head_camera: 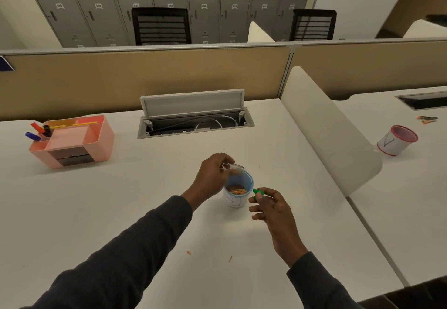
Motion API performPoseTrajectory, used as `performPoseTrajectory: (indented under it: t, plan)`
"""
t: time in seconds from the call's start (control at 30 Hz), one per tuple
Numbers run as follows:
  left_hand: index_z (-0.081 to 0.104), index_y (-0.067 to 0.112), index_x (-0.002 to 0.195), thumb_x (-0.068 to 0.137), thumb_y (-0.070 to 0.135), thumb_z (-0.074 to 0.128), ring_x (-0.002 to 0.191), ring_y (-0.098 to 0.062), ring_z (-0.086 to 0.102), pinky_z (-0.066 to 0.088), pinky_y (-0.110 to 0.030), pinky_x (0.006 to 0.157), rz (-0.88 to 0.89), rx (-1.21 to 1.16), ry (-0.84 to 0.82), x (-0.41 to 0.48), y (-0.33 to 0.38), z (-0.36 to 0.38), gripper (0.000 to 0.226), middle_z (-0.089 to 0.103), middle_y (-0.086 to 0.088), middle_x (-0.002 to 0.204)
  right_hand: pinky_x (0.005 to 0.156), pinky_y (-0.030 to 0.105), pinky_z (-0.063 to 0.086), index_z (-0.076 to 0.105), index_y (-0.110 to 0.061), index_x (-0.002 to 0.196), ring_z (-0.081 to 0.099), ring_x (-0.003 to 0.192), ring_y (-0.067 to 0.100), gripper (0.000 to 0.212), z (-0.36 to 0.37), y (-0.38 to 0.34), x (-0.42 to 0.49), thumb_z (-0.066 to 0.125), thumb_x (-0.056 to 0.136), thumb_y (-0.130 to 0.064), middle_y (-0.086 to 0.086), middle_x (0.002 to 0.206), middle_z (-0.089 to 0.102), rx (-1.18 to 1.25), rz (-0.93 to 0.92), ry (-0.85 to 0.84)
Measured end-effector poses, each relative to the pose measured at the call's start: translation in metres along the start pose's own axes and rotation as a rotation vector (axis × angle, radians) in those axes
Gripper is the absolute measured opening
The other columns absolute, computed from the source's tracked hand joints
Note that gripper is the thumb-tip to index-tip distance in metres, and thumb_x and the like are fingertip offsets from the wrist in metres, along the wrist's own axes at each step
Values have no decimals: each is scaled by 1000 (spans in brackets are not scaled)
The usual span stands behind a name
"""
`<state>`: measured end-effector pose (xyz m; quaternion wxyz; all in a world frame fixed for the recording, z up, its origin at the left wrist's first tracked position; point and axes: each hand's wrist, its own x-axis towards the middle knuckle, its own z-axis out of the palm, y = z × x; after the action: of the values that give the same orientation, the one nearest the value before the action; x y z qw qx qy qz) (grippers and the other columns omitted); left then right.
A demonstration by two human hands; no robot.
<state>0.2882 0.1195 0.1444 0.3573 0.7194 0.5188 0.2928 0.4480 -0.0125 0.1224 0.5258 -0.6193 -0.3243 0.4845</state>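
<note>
A small white cup with a blue rim (238, 201) stands on the white desk (145, 199), with orange shavings (238, 190) inside. My left hand (212, 175) holds a small clear plastic container (233, 167) tilted over the cup's far rim. Just right of the cup, my right hand (268, 204) pinches a small green piece (258, 191) between thumb and fingers. What the green piece is cannot be made out.
A pink desk organiser (72, 142) with pens stands at the left. An open cable hatch (193, 119) lies behind the cup. A white divider (331, 134) fences the right side; beyond it lies a red-rimmed cup (396, 140). Two orange scraps (188, 253) lie near me.
</note>
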Motion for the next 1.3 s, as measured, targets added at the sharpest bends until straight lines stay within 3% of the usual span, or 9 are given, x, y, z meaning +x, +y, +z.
performPoseTrajectory:
  t: [0.13, 0.33, 0.5, 0.7, 1.0, 1.17, 1.3]
  plan:
    - [69, 17, 109, 94, 24, 68, 84, -9, 63, 47, -13, 64, -131, -323, -19, -21, 3, -18, 16, 71, 4, 98, 59, 23, 58, 63, -23, 111, 73, 73, 16, 14, 9, -23, 8, 62, 98, -27, 6, 93, 76, -40, -137, 8]
    - [72, 21, 106, 95, 23, 66, 73, -9, 62, 51, -26, 62, -134, -535, 64, -67, 10, -57, 12, 74, 1, 86, 63, 21, 57, 64, -28, 117, 71, 76, 11, 22, 29, -64, 12, 65, 96, -23, -3, 90, 73, -183, -350, -105]
    - [72, 20, 107, 94, 24, 67, 73, -10, 61, 51, -28, 64, -111, -549, 148, -98, 16, -89, 14, 73, 2, 84, 68, 22, 60, 64, -35, 119, 71, 83, 15, 30, 60, -88, -5, 66, 89, -36, -6, 94, 73, -289, -475, -303]
    - [72, 21, 106, 94, 25, 67, 74, -13, 62, 51, -30, 64, -114, -530, 268, -126, 7, -123, 14, 73, 0, 85, 66, 23, 60, 64, -32, 125, 70, 82, 14, 35, 97, -96, -16, 70, 93, -20, -6, 100, 73, -463, -582, -406]
    - [72, 25, 101, 93, 26, 67, 70, -9, 62, 52, -27, 63, -116, -498, 328, -158, -10, -163, 10, 73, 5, 80, 70, 12, 55, 62, -33, 127, 69, 87, 7, 36, 143, -104, -30, 67, 93, -22, -20, 102, 68, -576, -711, -565]
    - [72, 26, 101, 93, 24, 67, 70, -8, 62, 53, -27, 63, -135, -492, 339, -170, -16, -181, 10, 73, 4, 82, 66, 16, 57, 55, -51, 118, 70, 83, 10, 29, 165, -107, -39, 60, 91, -43, -20, 91, 72, -554, -749, -610]
    - [71, 27, 104, 93, 22, 68, 71, -3, 62, 53, -22, 62, -134, -454, 344, -180, -22, -195, 12, 74, 11, 86, 62, 14, 55, 55, -48, 109, 70, 80, 9, 19, 180, -110, -45, 58, 90, -49, -20, 95, 73, -537, -758, -634]
